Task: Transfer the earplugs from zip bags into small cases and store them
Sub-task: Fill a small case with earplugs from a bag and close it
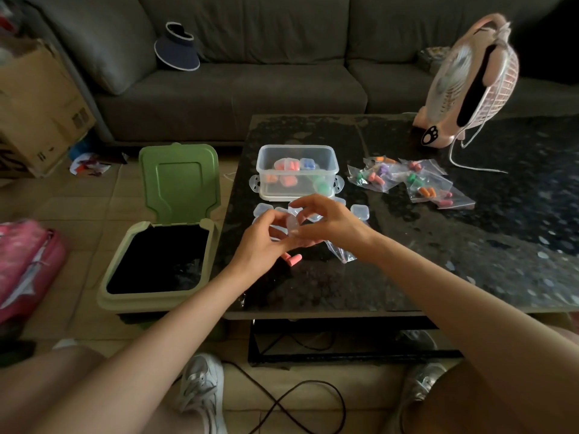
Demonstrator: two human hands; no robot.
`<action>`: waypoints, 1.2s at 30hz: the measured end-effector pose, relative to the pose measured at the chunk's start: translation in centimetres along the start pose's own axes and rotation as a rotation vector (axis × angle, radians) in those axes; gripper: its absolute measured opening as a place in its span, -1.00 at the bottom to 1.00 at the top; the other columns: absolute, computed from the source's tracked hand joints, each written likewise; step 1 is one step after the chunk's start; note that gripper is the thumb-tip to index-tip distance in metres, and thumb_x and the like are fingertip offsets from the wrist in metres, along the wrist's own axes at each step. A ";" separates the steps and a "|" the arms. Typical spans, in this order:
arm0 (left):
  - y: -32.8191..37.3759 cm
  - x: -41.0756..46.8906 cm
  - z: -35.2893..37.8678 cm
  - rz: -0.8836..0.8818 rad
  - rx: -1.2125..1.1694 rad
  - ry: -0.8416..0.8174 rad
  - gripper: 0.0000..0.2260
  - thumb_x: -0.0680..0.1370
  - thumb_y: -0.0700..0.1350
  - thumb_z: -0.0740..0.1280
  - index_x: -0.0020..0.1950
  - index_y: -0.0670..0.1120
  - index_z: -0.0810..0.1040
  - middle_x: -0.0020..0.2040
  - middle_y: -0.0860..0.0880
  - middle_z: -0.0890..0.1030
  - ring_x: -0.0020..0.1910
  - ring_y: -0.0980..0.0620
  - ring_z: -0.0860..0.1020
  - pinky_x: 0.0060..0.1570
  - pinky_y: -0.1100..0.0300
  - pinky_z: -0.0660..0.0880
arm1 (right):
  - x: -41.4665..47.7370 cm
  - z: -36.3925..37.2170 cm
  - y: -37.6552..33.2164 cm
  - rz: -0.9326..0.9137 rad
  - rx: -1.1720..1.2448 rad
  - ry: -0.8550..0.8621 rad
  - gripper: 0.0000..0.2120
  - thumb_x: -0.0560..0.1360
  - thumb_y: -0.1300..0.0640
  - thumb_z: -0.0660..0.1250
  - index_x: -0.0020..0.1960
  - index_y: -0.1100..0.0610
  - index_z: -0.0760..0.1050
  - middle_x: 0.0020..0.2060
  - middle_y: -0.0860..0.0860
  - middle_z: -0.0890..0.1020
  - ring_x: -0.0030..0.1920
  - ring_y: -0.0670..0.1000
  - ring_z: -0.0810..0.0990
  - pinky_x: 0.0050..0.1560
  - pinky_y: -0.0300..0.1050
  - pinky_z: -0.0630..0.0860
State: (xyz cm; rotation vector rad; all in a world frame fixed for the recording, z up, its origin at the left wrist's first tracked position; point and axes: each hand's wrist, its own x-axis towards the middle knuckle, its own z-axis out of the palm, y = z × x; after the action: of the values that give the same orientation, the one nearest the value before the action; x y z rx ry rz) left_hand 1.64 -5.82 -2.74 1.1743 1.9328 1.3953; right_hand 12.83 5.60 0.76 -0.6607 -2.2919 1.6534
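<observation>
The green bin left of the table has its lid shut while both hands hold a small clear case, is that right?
No, the head view shows the green bin with its lid standing open, not shut. The left hand and right hand do hold the small clear case.

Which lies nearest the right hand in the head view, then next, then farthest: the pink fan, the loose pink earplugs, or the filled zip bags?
1. loose pink earplugs, just under the right hand, on the near side.
2. filled zip bags, off to its right.
3. pink fan, far back on the right.
</observation>
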 end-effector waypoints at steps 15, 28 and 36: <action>1.0 2.1 -2.3 -0.037 0.101 0.058 -0.73 0.47 -0.12 0.43 0.13 -0.03 0.49 0.07 -0.12 0.52 -0.08 -0.07 0.63 -0.08 0.13 0.61 | 0.4 3.2 3.3 -0.020 -0.672 -0.068 -0.61 0.43 0.05 0.43 0.24 -0.04 0.49 0.04 -0.03 0.43 -0.03 -0.04 0.50 0.05 -0.13 0.47; -0.3 -0.2 -1.9 -0.141 0.187 0.206 -0.62 0.29 -0.07 0.59 0.02 -0.13 0.57 -0.08 -0.01 0.63 -0.11 0.09 0.58 -0.09 0.31 0.50 | 0.4 3.9 3.4 -0.042 -0.591 0.117 -0.87 0.38 0.21 0.42 -0.11 0.10 0.50 -0.25 -0.07 0.45 -0.21 -0.04 0.42 -0.30 -0.30 0.24; -0.8 -0.1 -0.8 -0.138 0.189 0.146 -0.59 0.24 -0.05 0.61 -0.01 -0.12 0.57 -0.10 -0.03 0.64 -0.13 0.08 0.60 -0.10 0.29 0.53 | -0.4 3.8 3.9 -0.073 -0.576 0.192 -0.88 0.38 0.23 0.40 -0.10 0.20 0.52 -0.23 -0.01 0.47 -0.21 -0.02 0.41 -0.28 -0.29 0.20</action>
State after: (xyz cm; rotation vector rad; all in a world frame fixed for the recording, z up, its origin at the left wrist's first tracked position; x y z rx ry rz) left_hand 0.75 -6.41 -3.22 1.0220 2.2441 1.2791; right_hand 12.31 3.23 -4.14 -0.7922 -2.6081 0.8398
